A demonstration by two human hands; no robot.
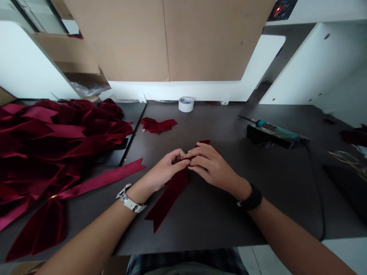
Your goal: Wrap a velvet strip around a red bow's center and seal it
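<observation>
My left hand (164, 172) and my right hand (209, 164) meet at the middle of the dark tabletop (218, 225), their fingertips pinching a dark red velvet ribbon (168, 200) between them. One notched tail of the ribbon runs down toward me and lies on the table. A short end (205, 142) shows beyond my fingers, and the pinched part is mostly hidden. A small bunch of loose velvet ribbon (157, 125) lies ahead of my hands, apart from them.
A large heap of dark red velvet bows (43, 141) covers the left side, with a long ribbon tail (106, 179) reaching toward my left wrist. A roll of white tape (186, 104) stands at the back. A soldering iron on a black stand (272, 131) sits at right, its cable trailing forward.
</observation>
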